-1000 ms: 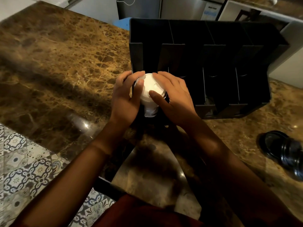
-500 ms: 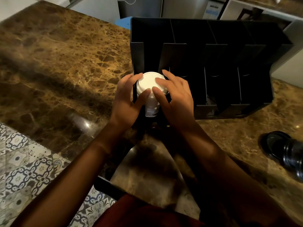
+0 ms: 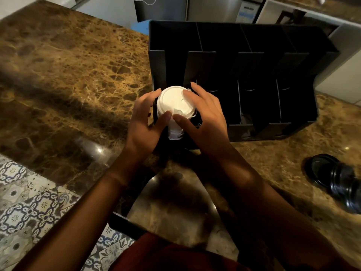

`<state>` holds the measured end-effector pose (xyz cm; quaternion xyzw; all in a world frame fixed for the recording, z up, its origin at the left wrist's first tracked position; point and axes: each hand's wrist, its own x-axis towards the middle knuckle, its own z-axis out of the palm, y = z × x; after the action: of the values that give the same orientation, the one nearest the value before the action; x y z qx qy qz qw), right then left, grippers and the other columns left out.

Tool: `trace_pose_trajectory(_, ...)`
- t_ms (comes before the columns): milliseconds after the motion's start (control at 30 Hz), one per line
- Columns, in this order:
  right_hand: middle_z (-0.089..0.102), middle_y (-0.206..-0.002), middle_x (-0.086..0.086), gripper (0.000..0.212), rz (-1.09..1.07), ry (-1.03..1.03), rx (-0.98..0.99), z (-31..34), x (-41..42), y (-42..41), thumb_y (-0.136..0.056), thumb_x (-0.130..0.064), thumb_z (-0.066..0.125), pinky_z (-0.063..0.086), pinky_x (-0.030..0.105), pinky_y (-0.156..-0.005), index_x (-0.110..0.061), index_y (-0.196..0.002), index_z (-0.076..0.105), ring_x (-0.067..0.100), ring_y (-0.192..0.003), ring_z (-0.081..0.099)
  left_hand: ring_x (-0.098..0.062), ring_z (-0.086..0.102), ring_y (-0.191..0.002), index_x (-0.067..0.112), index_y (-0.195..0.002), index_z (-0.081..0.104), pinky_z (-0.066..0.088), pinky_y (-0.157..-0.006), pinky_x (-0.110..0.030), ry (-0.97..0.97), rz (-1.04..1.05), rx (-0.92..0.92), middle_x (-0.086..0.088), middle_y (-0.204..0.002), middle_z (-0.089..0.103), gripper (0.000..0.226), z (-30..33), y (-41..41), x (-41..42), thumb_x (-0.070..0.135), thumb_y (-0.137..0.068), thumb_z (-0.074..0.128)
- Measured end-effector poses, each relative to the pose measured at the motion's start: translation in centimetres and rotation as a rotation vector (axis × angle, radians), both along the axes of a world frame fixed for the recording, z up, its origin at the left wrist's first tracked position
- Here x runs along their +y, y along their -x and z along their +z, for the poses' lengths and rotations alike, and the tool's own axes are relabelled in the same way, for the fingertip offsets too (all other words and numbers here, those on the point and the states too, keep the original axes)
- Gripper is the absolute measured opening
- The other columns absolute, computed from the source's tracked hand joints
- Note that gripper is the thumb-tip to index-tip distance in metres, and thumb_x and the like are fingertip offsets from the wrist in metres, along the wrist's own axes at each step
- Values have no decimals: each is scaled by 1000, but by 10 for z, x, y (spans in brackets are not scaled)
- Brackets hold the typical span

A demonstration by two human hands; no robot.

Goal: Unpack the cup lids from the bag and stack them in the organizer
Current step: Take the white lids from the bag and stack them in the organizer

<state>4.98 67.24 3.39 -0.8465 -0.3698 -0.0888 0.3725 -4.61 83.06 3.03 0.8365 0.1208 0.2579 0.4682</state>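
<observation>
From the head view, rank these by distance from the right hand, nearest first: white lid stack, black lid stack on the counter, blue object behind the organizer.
1. White lid stack: under the right hand's fingers, in the organizer's leftmost slot.
2. Blue object: behind the organizer's far left corner.
3. Black lid stack: lying far right on the counter.

No text is showing clearly enough to read anywhere; a blue-and-white label (image 3: pixel 247 13) is sitting on the steel appliance (image 3: pixel 214 8) behind the organizer (image 3: pixel 254 61), its lettering too blurred to make out.
</observation>
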Motion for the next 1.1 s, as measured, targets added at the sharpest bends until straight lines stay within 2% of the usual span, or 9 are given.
trace_pose_trajectory(200,45,-161,4,69,-2,-34,5,1,-2,2,-95,-54,69,32,27,-116,-14,-149,54,25,-148,41,-27,53,-133,8,-148,50,50,-107,-45,29,5,-22,-6,-146,47,64,-4,1,1,45,-97,58)
trace_pose_trajectory(367,48,-159,7,58,-22,-88,-31,5,-3,3,-98,-47,69,33,31,-119,-14,-144,61,25,-147,41,-28,48,-139,13,-147,51,45,-111,-51,-41,45,-52,-10,-150,47,56,-11,1,4,42,-99,60)
trace_pose_trajectory(500,46,-160,11,56,-34,-89,2,12,-5,6,-98,-47,67,35,36,-118,-14,-143,62,27,-148,39,-21,41,-146,21,-147,51,40,-118,-40,-42,92,-69,-13,-154,43,49,-14,7,7,37,-102,62)
trace_pose_trajectory(600,46,-159,12,54,-51,-86,18,18,-9,10,-98,-43,69,35,36,-118,-12,-141,64,28,-148,39,-19,41,-146,25,-144,55,42,-117,-39,-42,95,-88,-12,-154,42,43,-8,16,4,30,-102,64)
trace_pose_trajectory(767,51,-155,11,38,-75,-176,3,26,-24,16,-100,-39,68,35,33,-118,-16,-129,75,25,-148,40,-26,44,-142,17,-127,70,37,-115,-25,-145,237,-107,-12,-153,43,34,16,24,-11,28,-96,63)
trace_pose_trajectory(867,52,-155,7,34,-111,-230,-3,30,-53,20,-101,-39,66,35,35,-118,-20,-127,75,23,-148,40,-9,44,-135,15,-120,72,33,-109,-10,-234,356,-160,-15,-149,47,29,17,33,-20,19,-94,62)
trace_pose_trajectory(933,51,-155,7,34,-149,-258,-12,32,-82,21,-102,-40,64,38,37,-117,-21,-129,74,23,-147,40,-14,50,-131,27,-121,71,37,-109,-14,-221,399,-222,-20,-144,53,29,12,38,-31,19,-95,63)
trace_pose_trajectory(1033,53,-153,8,35,-240,-242,-39,34,-130,15,-102,-41,61,39,37,-115,-21,-128,74,23,-146,43,-39,61,-125,73,-123,52,48,-110,-42,-37,391,-279,-28,-138,57,55,3,34,-66,26,-95,62)
trace_pose_trajectory(1100,55,-151,8,33,-289,-238,-40,32,-166,14,-102,-40,61,39,41,-115,-22,-125,76,23,-144,44,-25,63,-125,76,-122,48,49,-108,-36,-76,364,-282,-12,-138,63,66,-4,33,-89,18,-95,66)
